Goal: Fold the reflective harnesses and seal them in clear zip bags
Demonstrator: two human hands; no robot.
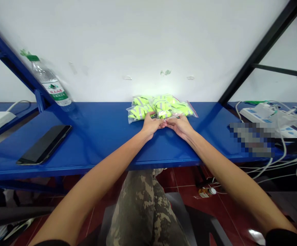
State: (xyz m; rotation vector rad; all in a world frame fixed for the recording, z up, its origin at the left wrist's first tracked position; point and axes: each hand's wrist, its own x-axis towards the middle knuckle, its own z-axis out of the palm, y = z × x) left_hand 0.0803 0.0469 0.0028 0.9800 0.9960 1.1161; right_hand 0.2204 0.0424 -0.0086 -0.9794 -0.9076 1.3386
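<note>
Your left hand point(151, 127) and right hand point(181, 127), fingertips close together, seem to pinch the near edge of the middle bag point(162, 105) of yellow-green strips, on the blue table point(107, 131) near the wall point(148, 44). You look to be working that edge; thin plastic calls for a light, even pinch.

"What is the wall point(138, 44) like?"
"It is white, with little torn bits stuck on it. A bright patch of light shines low down."
"And the table point(99, 136)?"
"It is blue and touches the wall. Slanting bars stand at both ends."
"What about the floor point(202, 212)?"
"Dark red tiles."
</note>
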